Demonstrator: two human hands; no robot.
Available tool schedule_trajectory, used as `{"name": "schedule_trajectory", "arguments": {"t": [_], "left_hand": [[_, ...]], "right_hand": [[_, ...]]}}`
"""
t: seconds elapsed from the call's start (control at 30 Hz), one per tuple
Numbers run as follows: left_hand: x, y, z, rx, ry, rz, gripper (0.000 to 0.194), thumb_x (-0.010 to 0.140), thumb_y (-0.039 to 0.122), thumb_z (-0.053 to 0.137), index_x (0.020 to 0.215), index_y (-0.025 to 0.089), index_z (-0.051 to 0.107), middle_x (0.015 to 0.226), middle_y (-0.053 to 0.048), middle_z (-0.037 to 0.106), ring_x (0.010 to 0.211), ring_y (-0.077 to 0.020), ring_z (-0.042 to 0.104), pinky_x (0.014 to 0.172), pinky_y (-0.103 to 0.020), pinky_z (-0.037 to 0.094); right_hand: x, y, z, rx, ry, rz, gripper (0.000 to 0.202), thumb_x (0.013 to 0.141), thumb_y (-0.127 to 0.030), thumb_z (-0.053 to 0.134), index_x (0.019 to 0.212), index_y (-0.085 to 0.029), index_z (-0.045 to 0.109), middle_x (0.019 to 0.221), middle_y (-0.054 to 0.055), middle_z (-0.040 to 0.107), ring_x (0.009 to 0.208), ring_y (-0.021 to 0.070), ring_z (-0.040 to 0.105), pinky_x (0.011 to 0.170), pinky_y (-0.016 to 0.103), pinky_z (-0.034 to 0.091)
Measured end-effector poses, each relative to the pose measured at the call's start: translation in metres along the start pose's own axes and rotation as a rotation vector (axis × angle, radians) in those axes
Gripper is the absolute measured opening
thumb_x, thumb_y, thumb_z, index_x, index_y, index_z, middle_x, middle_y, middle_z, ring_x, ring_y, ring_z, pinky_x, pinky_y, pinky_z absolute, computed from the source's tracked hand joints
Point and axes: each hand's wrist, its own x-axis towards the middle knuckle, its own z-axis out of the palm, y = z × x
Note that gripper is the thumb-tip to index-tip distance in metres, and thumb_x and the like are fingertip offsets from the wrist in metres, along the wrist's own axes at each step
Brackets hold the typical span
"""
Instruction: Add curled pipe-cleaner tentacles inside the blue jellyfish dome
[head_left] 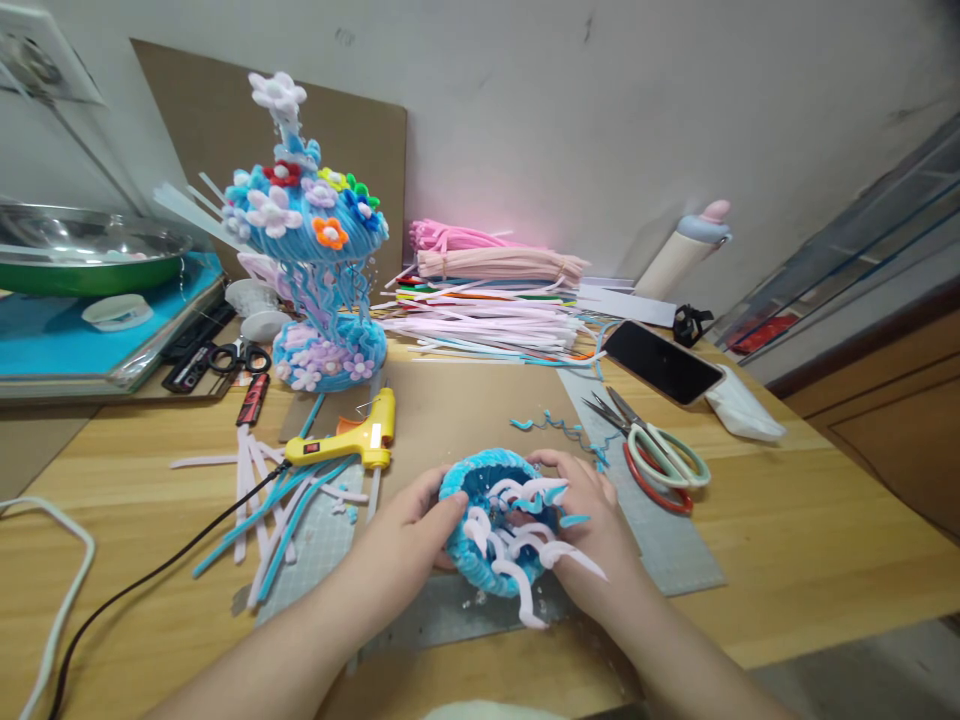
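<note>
A round blue fuzzy piece point(474, 565) is held over the front of the work area, its hollow side facing up toward me. Curled white and blue pipe cleaner strands point(517, 540) stick out from inside it, toward the right. My left hand point(412, 525) grips its left rim, thumb on top. Around its right side my right hand point(592, 520) is closed, partly behind the strands. Left of the piece lies a yellow glue gun point(352, 440). Beyond it stands a blue flower-covered jellyfish-like decoration point(315, 240).
Scissors point(667, 455) and a phone point(664, 362) lie at the right, on and beyond a grey cutting mat point(675, 560). Pipe cleaner bundles point(487, 310) lie at the back. Loose pieces point(281, 540) and a black cord point(172, 565) are at the left.
</note>
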Motion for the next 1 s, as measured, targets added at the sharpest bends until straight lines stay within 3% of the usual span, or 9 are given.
{"name": "schedule_trajectory", "arguments": {"t": [1.0], "left_hand": [[0.0012, -0.0038, -0.0013, -0.012, -0.011, 0.026, 0.042, 0.076, 0.04, 0.068, 0.112, 0.018, 0.065, 0.077, 0.001, 0.067, 0.065, -0.0164, 0.062, 0.06, -0.029, 0.057]], "right_hand": [[0.0001, 0.0029, 0.0012, -0.001, 0.0, -0.033, 0.031, 0.078, -0.028, 0.062, 0.107, -0.026, 0.072, 0.113, 0.009, 0.065, 0.108, 0.0336, 0.056, 0.091, 0.052, 0.033]]}}
